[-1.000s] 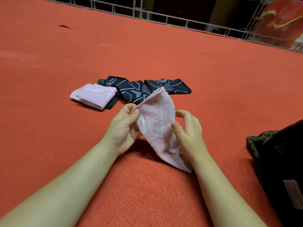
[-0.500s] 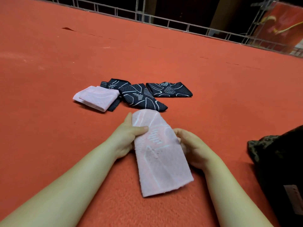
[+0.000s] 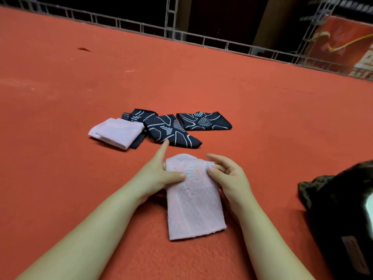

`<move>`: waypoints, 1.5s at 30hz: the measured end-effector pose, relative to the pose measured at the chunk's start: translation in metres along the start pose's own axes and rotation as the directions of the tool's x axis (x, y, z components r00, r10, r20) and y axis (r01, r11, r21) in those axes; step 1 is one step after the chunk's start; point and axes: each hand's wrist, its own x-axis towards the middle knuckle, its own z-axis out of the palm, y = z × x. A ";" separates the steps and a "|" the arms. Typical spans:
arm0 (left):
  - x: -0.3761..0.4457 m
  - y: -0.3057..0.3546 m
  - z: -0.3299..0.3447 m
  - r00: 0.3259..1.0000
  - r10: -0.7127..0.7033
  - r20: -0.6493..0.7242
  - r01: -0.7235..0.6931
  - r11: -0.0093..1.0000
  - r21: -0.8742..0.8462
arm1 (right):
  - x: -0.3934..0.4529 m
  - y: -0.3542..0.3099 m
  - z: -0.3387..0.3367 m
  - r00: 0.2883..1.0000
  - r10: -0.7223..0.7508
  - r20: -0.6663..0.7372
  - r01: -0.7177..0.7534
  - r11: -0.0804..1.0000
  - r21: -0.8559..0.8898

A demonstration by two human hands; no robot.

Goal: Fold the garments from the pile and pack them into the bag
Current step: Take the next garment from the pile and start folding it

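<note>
Both hands' grip pinches pink garment (image 3: pixel 193 201); folded garments (image 3: pixel 161 128) beyond, bag (image 3: pixel 343 209) right.

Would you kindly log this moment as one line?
step: folding | both hands, left and right, pinch pink garment on red carpet | pile beyond | bag right

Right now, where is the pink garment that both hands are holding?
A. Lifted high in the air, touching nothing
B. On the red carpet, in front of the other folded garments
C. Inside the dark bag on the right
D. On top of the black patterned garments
B: the pink garment lies on the red carpet, nearer than the folded garments, pinched at its far end by the left hand and right hand.
</note>
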 end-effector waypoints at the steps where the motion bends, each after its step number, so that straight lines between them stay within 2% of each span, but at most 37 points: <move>1: 0.004 0.005 0.000 0.999 0.038 -0.017 -0.039 0.999 -0.021 | 0.003 -0.006 0.001 1.000 -0.025 -0.014 0.025 0.999 -0.031; 3: 0.018 0.019 -0.004 0.991 0.112 -0.073 -0.113 0.994 -0.007 | 0.016 -0.019 0.002 0.993 -0.108 -0.054 0.103 0.991 -0.091; 6: 0.047 0.059 -0.015 0.952 0.267 -0.149 -0.243 0.956 0.162 | 0.044 -0.048 0.000 0.955 -0.273 -0.116 0.261 0.959 -0.110; 9: 0.060 0.092 -0.016 0.937 0.347 -0.047 -0.308 0.880 0.361 | 0.063 -0.066 -0.007 0.931 -0.321 -0.174 0.314 0.947 -0.066; 11: 0.056 0.092 -0.010 0.933 0.361 0.006 -0.322 0.826 0.463 | 0.058 -0.064 -0.011 0.937 -0.307 -0.167 0.293 0.951 -0.099; 13: 0.042 0.074 -0.005 0.937 0.347 0.022 -0.306 0.791 0.530 | 0.038 -0.049 -0.015 0.954 -0.269 -0.135 0.237 0.948 -0.210; 16: 0.011 0.037 -0.003 0.945 0.310 0.104 -0.305 0.721 0.622 | -0.007 -0.024 -0.021 0.987 -0.132 -0.091 0.088 0.921 -0.379; 18: -0.013 0.018 0.000 0.953 0.262 0.151 -0.292 0.667 0.685 | -0.035 -0.015 -0.024 0.996 -0.086 -0.041 0.053 0.861 -0.506; 20: -0.033 0.006 0.005 0.950 0.243 0.197 -0.306 0.602 0.737 | -0.055 -0.010 -0.029 0.990 -0.131 0.045 0.125 0.710 -0.693; 22: -0.046 -0.002 0.009 0.936 0.241 0.255 -0.345 0.504 0.792 | -0.068 -0.008 -0.030 0.980 -0.162 0.113 0.190 0.619 -0.762; 24: -0.051 -0.009 0.007 0.921 0.252 0.297 -0.384 0.451 0.806 | -0.074 -0.004 -0.031 0.970 -0.180 0.163 0.239 0.585 -0.775; 28: -0.059 -0.027 0.003 0.871 0.348 0.346 -0.483 0.484 0.730 | -0.084 0.001 -0.035 0.941 -0.174 0.291 0.336 0.607 -0.720; 30: -0.063 -0.033 0.004 0.868 0.344 0.359 -0.492 0.493 0.718 | -0.088 0.002 -0.036 0.922 -0.135 0.362 0.364 0.618 -0.697; 33: -0.067 -0.036 0.006 0.854 0.395 0.340 -0.507 0.476 0.719 | -0.091 0.005 -0.032 0.928 -0.072 0.365 0.333 0.599 -0.729; 35: -0.067 -0.036 0.007 0.846 0.409 0.341 -0.517 0.480 0.709 | -0.089 0.007 -0.029 0.944 -0.099 0.314 0.309 0.599 -0.739; 38: -0.068 -0.038 0.015 0.876 0.387 0.290 -0.466 0.520 0.715 | -0.088 0.010 -0.025 0.976 -0.114 0.183 0.212 0.656 -0.725; 42: -0.067 -0.032 0.026 0.920 0.381 0.096 -0.336 0.638 0.693 | -0.083 0.015 -0.010 0.991 -0.132 -0.037 0.073 0.741 -0.668; 45: -0.060 -0.030 0.032 0.945 0.324 -0.052 -0.204 0.705 0.679 | -0.075 0.016 -0.002 0.982 -0.104 -0.160 -0.039 0.713 -0.700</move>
